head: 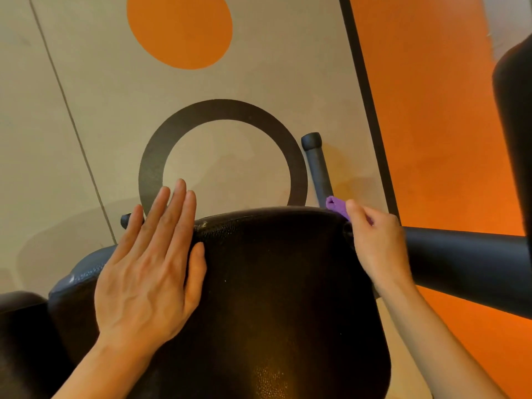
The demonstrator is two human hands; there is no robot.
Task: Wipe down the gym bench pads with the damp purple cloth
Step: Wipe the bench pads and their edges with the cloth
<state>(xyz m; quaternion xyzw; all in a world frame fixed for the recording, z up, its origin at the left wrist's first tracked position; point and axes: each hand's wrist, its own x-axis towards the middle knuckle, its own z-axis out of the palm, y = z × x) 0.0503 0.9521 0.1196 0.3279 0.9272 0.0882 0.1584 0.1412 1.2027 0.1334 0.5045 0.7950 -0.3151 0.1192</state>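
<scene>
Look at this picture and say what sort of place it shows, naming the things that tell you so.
Probably a gym. A black padded bench pad fills the view, a thick foam roller bar juts out beside it, and the floor bears an orange dot and a dark ring, like training marks.

Gym: black padded bench pad [282, 298], foam roller bar [466, 263], floor [288, 82] with orange and black markings.

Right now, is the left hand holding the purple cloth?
No, the left hand lies flat with straight fingers on the pad, while the right hand grips the cloth at the pad's far right corner.
</scene>
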